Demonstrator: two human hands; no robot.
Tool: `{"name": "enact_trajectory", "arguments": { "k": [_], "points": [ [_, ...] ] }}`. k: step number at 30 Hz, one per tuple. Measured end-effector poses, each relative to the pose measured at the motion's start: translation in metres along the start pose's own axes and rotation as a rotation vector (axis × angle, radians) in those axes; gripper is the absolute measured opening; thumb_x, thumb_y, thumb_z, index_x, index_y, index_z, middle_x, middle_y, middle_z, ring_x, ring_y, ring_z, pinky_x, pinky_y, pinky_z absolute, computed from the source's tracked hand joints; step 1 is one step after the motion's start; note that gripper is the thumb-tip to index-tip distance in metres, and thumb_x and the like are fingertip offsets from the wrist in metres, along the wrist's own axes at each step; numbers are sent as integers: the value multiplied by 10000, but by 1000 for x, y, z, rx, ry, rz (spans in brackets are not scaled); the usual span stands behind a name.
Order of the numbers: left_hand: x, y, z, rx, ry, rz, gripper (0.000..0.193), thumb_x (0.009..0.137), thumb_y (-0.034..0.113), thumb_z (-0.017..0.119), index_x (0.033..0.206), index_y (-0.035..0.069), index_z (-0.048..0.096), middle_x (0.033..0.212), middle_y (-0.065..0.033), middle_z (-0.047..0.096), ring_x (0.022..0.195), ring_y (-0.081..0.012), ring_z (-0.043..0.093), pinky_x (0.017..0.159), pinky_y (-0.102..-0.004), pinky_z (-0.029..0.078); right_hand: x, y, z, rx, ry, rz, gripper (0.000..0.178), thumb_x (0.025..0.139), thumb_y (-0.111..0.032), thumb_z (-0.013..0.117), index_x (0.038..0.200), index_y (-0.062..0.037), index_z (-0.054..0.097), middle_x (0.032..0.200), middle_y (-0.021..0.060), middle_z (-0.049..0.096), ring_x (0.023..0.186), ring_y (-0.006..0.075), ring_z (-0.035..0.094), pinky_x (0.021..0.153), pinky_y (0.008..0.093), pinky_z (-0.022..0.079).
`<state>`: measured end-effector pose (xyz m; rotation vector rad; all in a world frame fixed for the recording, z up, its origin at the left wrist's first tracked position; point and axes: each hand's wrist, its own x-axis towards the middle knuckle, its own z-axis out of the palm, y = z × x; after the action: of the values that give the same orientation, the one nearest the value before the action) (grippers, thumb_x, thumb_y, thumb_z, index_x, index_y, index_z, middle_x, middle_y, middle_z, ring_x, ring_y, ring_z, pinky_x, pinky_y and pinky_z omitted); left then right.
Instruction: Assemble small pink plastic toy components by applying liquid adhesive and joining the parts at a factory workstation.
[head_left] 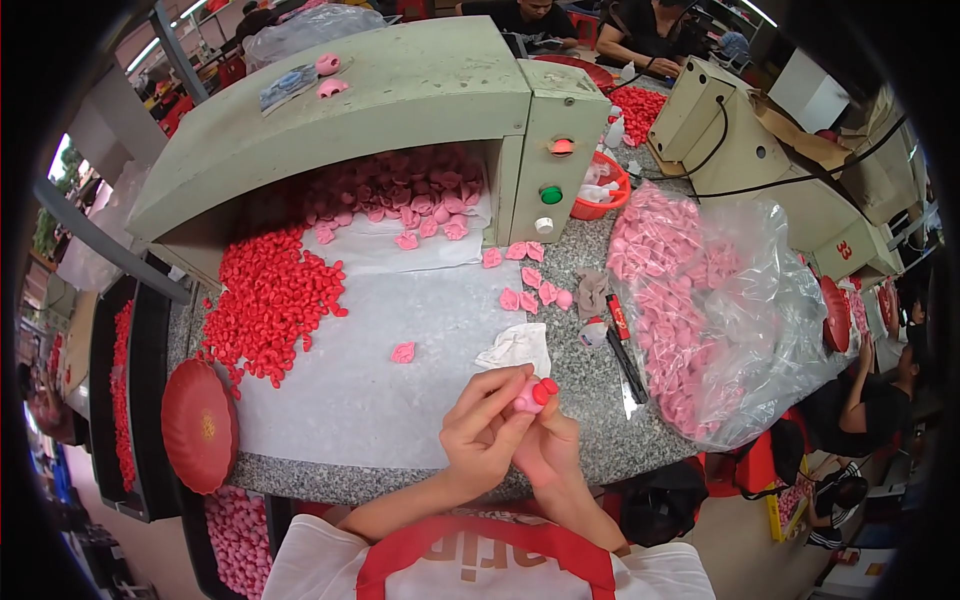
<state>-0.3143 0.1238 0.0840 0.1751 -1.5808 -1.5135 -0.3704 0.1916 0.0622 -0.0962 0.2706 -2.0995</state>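
Note:
Near the front edge of the bench, my left hand [482, 432] and my right hand [548, 442] come together, fingers closed around one small pink moulded piece [527, 400]. Two glossy red parts [545, 390] show on its upper right side. Just beyond my fingers lies a crumpled white cloth [517, 347]. A single pink piece [403, 352] rests on the white sheet [330, 400] to the left of it. Several more pink pieces [528, 300] are scattered on the granite top beyond the cloth. My fingers partly cover the held piece.
A pale green machine hood [340, 110] arches over heaped pink pieces [420, 195]. Left are a pile of red parts [270, 300] and a red fluted dish [200, 427]. Right lie a black pen [627, 367] and a clear bag of pink pieces [665, 320]. Other people sit around.

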Motion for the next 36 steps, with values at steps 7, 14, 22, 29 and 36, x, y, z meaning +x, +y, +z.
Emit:
{"name": "enact_trajectory", "arguments": {
  "k": [7, 14, 22, 29, 36],
  "points": [
    [1, 2, -6, -73, 26, -126, 246, 751, -61, 557, 993, -29, 577, 1025, -171, 536, 941, -226, 535, 806, -300, 434, 3, 4, 6, -16, -11, -24, 391, 782, -224, 610, 1071, 8, 486, 1012, 39, 542, 958, 134, 493, 855, 269, 368],
    [2, -1, -8, -157, 61, -109, 210, 747, -55, 571, 953, -22, 599, 997, -155, 549, 945, -225, 533, 814, -302, 427, 5, 6, 5, -32, -42, -30, 353, 782, -190, 611, 1053, 6, 501, 998, 43, 549, 949, 131, 495, 855, 261, 362],
    [2, -6, -8, -239, 89, -117, 209, 742, -80, 567, 941, -26, 598, 994, -145, 552, 946, -217, 535, 814, -287, 432, 7, 7, 6, -69, 21, -45, 272, 796, -183, 592, 995, -4, 542, 998, 40, 556, 935, 129, 500, 861, 272, 359],
    [13, -20, -23, -800, 187, -735, 194, 845, 157, 507, 1005, 65, 565, 1029, -58, 543, 1012, -188, 475, 908, -384, 340, 16, 10, 11, -682, 312, -323, 240, 740, -45, 641, 971, -20, 582, 932, 35, 572, 823, 116, 539, 724, 221, 426],
    [19, -9, -33, -1347, 133, -1077, 281, 863, 305, 468, 1068, 116, 506, 1089, -37, 518, 1049, -205, 451, 966, -408, 301, 17, 9, 25, -1487, 212, -729, 315, 662, 24, 676, 966, -30, 613, 818, 53, 562, 659, 116, 543, 529, 202, 441]
  ]
}}
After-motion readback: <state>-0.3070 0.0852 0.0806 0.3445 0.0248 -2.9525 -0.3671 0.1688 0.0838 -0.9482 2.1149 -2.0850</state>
